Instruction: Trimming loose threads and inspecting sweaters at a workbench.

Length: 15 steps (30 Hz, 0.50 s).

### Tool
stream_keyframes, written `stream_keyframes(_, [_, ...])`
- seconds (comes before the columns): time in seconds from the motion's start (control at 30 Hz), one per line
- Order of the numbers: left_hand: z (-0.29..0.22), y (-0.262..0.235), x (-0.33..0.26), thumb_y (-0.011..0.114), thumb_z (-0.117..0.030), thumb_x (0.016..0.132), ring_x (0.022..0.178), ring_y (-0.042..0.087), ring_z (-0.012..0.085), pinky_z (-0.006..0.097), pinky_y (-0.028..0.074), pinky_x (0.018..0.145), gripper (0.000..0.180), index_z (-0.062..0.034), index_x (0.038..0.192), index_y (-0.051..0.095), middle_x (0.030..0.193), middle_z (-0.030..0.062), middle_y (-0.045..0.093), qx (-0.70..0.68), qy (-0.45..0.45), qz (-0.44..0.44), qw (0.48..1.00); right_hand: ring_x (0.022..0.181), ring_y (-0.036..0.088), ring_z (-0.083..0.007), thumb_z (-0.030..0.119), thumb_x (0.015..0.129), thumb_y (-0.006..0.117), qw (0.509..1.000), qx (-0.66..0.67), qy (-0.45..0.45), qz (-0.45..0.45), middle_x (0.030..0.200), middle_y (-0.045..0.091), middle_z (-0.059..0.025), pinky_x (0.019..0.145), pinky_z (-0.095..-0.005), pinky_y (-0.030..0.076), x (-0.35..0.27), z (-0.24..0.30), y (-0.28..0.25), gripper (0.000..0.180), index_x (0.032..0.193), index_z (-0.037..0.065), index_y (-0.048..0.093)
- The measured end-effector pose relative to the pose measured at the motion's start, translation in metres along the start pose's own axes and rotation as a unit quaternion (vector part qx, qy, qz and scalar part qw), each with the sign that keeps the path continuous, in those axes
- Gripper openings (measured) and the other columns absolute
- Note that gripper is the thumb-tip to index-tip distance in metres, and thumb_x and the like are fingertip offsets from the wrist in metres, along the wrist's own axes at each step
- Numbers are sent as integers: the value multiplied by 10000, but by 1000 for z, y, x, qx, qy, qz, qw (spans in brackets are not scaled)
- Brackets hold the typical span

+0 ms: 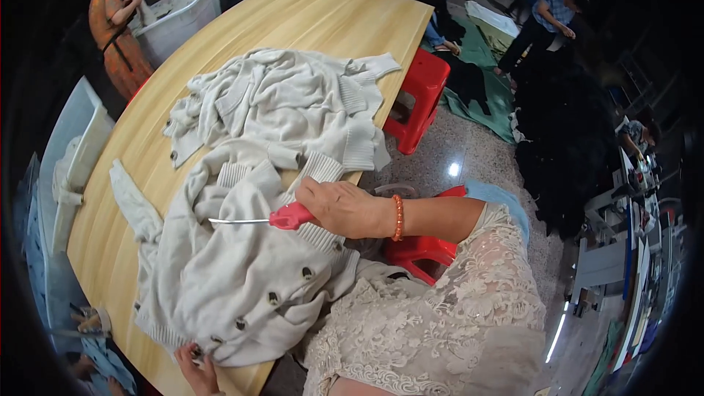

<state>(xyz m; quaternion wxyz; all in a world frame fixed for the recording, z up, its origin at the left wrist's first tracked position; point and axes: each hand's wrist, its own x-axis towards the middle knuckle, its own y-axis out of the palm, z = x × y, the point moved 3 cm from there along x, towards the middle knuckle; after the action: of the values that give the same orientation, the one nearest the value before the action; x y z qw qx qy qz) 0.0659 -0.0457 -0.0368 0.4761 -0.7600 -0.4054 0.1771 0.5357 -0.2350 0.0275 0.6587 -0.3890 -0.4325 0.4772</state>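
A long wooden surface point(293, 18) runs away from the person, its pale grain bare at the far end. Across its near half lie two cream knitted cardigans. The nearer cardigan point(235, 279) is spread over the surface edge toward the person's lap, with a row of dark buttons point(273, 298) running along its front band. The farther cardigan point(286, 103) lies rumpled just beyond it, the two touching where ribbed cuffs overlap.

A red plastic stool point(419, 99) stands on the speckled floor beside the surface, and another red stool point(418, 249) shows below the person's right forearm. White plastic crates point(70, 161) sit off the left edge of the surface.

The right hand point(345, 207) is closed around the red handle of a thin metal tool point(253, 219), whose bright shaft points left and lies over the nearer cardigan. A bracelet of orange beads point(398, 218) circles that wrist. The left hand point(196, 370), low at the near edge, pinches the hem of the nearer cardigan next to its lowest buttons, fingers curled onto the knit.
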Motion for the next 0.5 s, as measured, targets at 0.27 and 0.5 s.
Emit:
stream_keyframes(0.27, [-4,16,21,768,-61,686,749,533,283,363,467,686,337,-40,930,538,850,117,508,-52,27,-36,998,912,579,-360,-12,737,636,979,68,-153,120,953,622,-144,795,-445,471,11,67,-4,366,1090,40,558])
stream_keyframes(0.5, [8,8,-7,741,-24,746,752,559,141,265,474,678,204,-29,865,576,820,47,561,-183,-95,-25,978,772,634,-394,111,829,632,930,88,-232,272,788,643,-184,670,-476,468,33,142,28,294,1096,52,524])
